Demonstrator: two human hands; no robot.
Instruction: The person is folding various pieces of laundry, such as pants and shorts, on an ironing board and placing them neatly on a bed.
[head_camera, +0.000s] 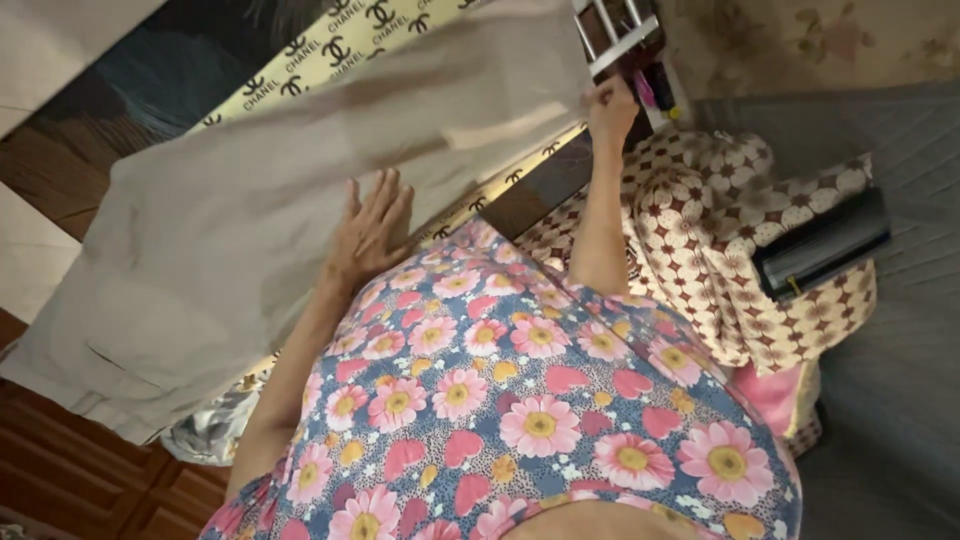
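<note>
**In Front of Me, the Beige Cloth Held Open**

In front of my chest, the large beige woven garment (230, 220) hangs spread wide between my two hands. My left grip (375, 225) lies flat against it with the fingers spread, pressing on the cloth near its middle. My right grip (612, 105) is raised higher and further out, and pinches the garment's upper edge between thumb and fingers.

Beyond the cloth, past my left grip, runs a pale yellow band printed with black emblems (300, 70). Beside my right grip stands a small white shelf (620, 40). Below that grip, alongside my forearm, a cream and brown flower-patterned fabric (720, 220) lies bunched on the grey quilted bed (900, 140). A flat black case (825, 245) rests on top of that fabric, well apart from both hands.

As I judge it, the work is at an early point. The garment is lifted and opened out, and a pocket shows near its lower end. I can see no tidy fold in it, and it is not laid down anywhere. Smoothing and folding are all still to do.
</note>
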